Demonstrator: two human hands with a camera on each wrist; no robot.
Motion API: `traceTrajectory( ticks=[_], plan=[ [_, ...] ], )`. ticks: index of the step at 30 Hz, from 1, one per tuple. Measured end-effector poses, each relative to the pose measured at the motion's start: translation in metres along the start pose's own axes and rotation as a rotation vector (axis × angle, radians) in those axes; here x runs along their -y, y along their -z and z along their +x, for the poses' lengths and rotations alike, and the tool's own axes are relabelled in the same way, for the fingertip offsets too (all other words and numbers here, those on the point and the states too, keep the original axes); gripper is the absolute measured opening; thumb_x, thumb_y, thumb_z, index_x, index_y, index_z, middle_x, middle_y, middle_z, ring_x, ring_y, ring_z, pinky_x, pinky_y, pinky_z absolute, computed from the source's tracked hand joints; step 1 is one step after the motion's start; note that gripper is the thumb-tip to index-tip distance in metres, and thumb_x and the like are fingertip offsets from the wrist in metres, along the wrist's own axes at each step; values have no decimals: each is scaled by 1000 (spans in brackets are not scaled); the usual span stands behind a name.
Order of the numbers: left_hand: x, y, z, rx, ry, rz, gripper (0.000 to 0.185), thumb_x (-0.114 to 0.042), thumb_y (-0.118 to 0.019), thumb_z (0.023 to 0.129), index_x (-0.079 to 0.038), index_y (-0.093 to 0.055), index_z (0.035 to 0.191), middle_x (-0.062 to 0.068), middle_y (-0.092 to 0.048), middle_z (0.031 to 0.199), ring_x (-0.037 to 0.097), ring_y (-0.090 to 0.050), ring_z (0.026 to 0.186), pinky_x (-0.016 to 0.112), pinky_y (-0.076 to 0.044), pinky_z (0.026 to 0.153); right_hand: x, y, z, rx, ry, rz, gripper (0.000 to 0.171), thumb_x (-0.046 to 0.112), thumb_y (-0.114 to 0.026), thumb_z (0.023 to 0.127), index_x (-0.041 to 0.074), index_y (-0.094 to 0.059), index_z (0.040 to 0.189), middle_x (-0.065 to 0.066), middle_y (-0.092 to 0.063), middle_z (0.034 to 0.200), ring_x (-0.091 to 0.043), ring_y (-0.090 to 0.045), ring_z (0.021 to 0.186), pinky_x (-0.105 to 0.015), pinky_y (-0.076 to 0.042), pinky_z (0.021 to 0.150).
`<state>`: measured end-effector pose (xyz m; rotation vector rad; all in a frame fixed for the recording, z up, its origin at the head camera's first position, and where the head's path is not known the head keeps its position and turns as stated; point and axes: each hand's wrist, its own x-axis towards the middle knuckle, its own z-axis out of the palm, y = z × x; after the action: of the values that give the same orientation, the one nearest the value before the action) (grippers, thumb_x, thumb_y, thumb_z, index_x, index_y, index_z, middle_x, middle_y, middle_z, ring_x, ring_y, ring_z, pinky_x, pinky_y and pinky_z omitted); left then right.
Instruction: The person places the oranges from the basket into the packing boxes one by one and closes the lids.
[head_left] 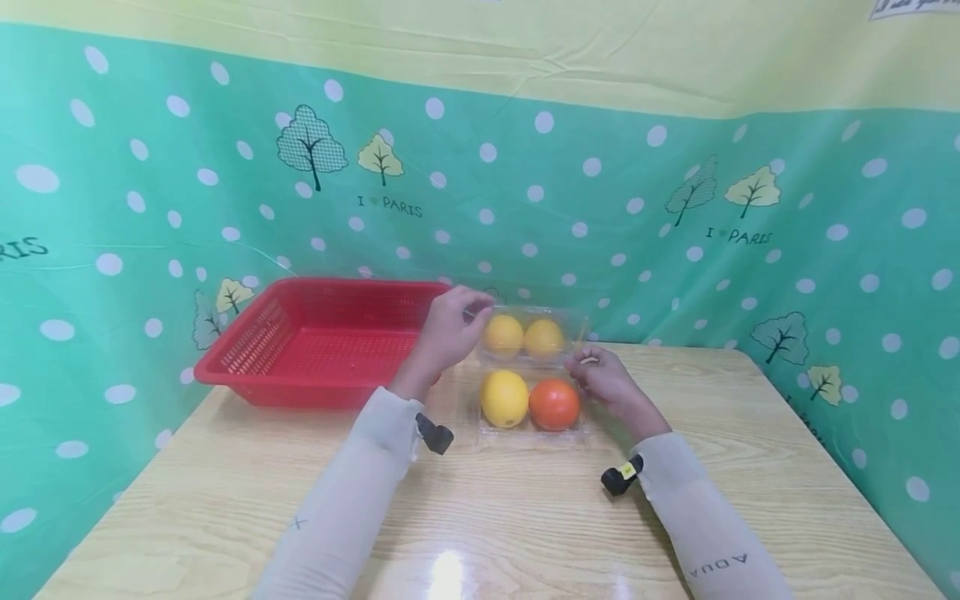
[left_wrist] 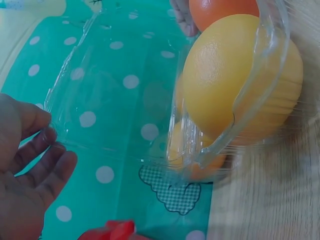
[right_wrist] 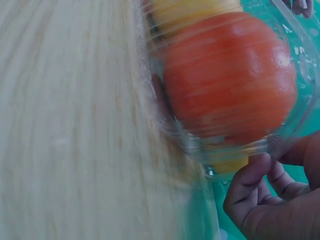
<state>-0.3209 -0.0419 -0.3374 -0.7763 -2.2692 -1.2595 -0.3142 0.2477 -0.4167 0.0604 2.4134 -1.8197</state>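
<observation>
A clear plastic clamshell container [head_left: 491, 431] stands on the table with its lid [left_wrist: 107, 100] raised. In its base lie a yellow oval fruit [head_left: 504, 399] and, to the right, an orange-red round fruit [head_left: 554, 405]. Two yellow-orange fruits [head_left: 544, 338] show through the lid; whether they sit in another container cannot be told. My left hand [head_left: 456, 323] pinches the lid's upper left edge between thumb and fingers. At the container's right side, my right hand [head_left: 604, 379] pinches the plastic rim with thumb and forefinger, close beside the orange-red fruit.
A red plastic basket [head_left: 247, 387] with slotted walls stands to the left, close to my left forearm. The wooden table [head_left: 540, 517] ends at a green dotted curtain [head_left: 637, 250] behind and at both sides. Black wrist cameras [head_left: 621, 477] hang at both cuffs.
</observation>
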Motion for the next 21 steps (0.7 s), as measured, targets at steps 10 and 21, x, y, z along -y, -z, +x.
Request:
traceTrajectory(
  ticks=[10, 21],
  plan=[
    [0, 1, -3, 15, -8, -5, 18, -4, -68, 97, 0, -73, 114, 12, -70, 109, 24, -67, 98, 41, -59, 88, 31, 18, -23, -11, 144, -399, 34, 28, -60, 104, 2, -56, 125, -22, -63, 113, -39, -64, 99, -40, -59, 77],
    [-4, 4, -8, 21, -68, 33, 17, -4, -69, 96, 0, -73, 113, 13, -71, 107, 24, -68, 95, 34, -59, 84, 79, 24, -61, -148, 418, -662, 41, 27, -57, 106, 4, -52, 140, -22, -66, 115, -38, -66, 100, -49, -58, 76]
  ],
)
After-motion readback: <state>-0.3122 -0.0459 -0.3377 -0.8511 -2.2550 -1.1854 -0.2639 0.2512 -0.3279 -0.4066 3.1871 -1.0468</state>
